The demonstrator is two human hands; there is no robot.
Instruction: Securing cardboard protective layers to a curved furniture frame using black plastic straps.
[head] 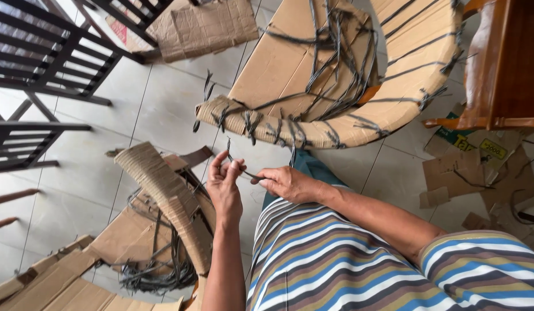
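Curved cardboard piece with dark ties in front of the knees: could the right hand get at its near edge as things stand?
Probably yes: the right hand sits just below the cardboard piece, nothing between, though it pinches a dark strip.

Both hands, left hand (224, 184) and right hand (284, 183), are pinching a dark strap (248, 173) beneath a cardboard-wrapped curved frame (336, 129).

Tiled floor (134, 109) — cardboard scraps (468, 173), straps (154, 276).
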